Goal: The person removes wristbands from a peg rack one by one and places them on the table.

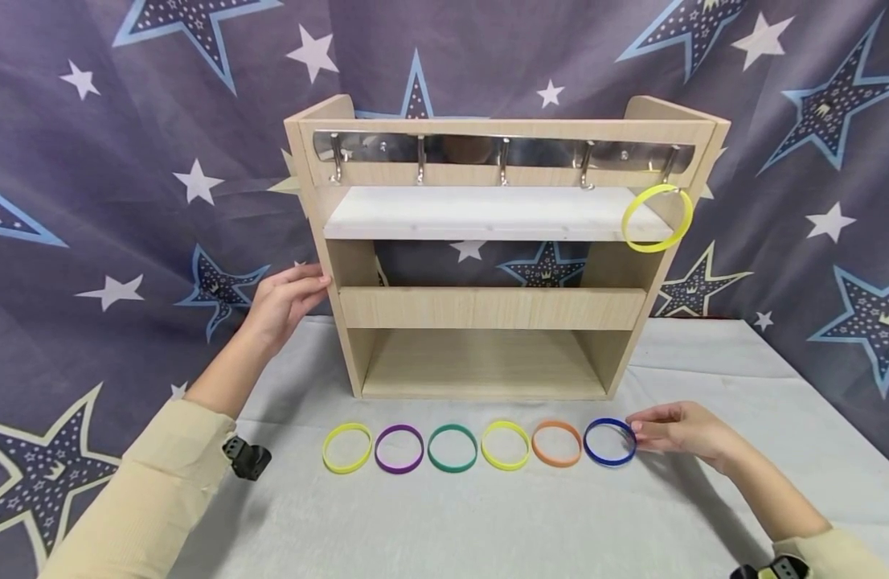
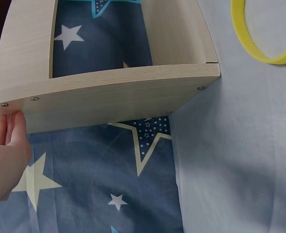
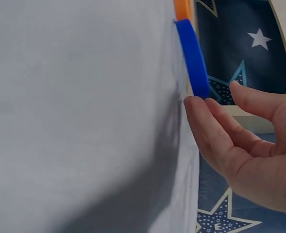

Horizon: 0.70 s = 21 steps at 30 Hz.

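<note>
The fingertips of my left hand [image 1: 288,301] rest against the outer left side of the wooden shelf [image 1: 491,308]; in the left wrist view, the fingers [image 2: 19,127] lie straight against the panel. My right hand [image 1: 682,432] is at the right edge of a blue silicone wristband [image 1: 609,461] lying on the table. In the right wrist view, its fingertips are right at the band's near end, the thumb [image 3: 259,99] held apart. A yellow wristband [image 1: 657,248] hangs on the rightmost hook [image 1: 670,165] of the metal rail.
Left of the blue band, a row holds an orange band [image 1: 557,462], a yellow band [image 1: 505,466], a green band [image 1: 452,468], a purple band [image 1: 399,470] and another yellow band [image 1: 346,469]. A star-patterned curtain [image 1: 126,217] hangs behind the white-covered table [image 1: 444,531].
</note>
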Motion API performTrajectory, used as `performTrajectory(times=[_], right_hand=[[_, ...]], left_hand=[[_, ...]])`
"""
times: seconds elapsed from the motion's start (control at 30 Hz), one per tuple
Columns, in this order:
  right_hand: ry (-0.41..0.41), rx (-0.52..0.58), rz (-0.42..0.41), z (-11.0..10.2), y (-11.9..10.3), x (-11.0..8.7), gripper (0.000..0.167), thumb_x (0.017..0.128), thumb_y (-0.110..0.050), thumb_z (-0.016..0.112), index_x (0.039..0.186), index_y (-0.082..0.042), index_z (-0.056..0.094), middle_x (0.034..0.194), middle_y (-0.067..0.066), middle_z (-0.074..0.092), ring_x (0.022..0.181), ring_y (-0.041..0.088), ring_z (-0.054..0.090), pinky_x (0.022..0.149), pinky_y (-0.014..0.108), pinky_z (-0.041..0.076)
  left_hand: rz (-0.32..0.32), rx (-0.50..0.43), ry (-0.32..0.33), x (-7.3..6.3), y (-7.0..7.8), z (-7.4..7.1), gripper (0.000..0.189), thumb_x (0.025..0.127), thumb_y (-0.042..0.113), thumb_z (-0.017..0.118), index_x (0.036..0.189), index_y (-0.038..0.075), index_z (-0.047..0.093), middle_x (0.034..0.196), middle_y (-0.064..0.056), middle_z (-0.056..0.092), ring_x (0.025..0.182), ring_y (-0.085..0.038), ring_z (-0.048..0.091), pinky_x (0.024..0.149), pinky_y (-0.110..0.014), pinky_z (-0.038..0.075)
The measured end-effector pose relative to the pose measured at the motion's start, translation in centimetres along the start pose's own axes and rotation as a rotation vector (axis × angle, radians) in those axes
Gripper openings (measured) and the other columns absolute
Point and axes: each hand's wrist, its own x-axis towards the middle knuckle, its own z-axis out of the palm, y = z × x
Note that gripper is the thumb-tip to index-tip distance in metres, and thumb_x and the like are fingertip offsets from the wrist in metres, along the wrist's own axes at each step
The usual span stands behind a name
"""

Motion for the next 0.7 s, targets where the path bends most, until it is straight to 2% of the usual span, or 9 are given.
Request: performTrajectory(times=[0.33, 0.5, 0.7], right_hand=[[-0.006, 0.022, -0.041, -1.2, -1.5, -0.3, 0.054, 0.095, -0.010, 0.059, 0.128, 0.027, 0.038, 0.106, -0.002, 0.072, 0.093, 0.006, 0.070, 0.087, 0.023, 0.058], [-0.007, 0.020, -0.070, -1.8, -2.4, -0.3, 0.056, 0.097, -0.010, 0.056, 0.130, 0.029, 0.033, 0.105, -0.005, 0.071, 0.095, 0.006, 0.070, 0.089, 0.025, 0.058], [0.000, 0.004, -0.137, -2.7, -3.6, -0.5, 0.052, 0.099, -0.008, 0.052, 0.130, 0.029, 0.032, 0.101, -0.013, 0.070, 0.097, 0.004, 0.069, 0.088, 0.022, 0.057]], left_hand=[[-0.010, 0.023, 0.002, -0.1, 0.2, 0.0, 0.029, 0.091, 0.010, 0.063, 0.117, 0.001, 0.052, 0.104, 0.008, 0.064, 0.096, 0.000, 0.066, 0.089, -0.010, 0.052], [-0.022, 0.050, 0.007, -0.1, 0.2, -0.1, 0.039, 0.092, 0.012, 0.063, 0.125, -0.002, 0.048, 0.106, 0.009, 0.063, 0.097, 0.001, 0.065, 0.096, -0.014, 0.051], [-0.015, 0.042, 0.006, 0.0, 0.0, 0.0, 0.035, 0.092, 0.011, 0.062, 0.123, -0.001, 0.049, 0.104, 0.009, 0.064, 0.096, 0.000, 0.066, 0.089, -0.010, 0.052]])
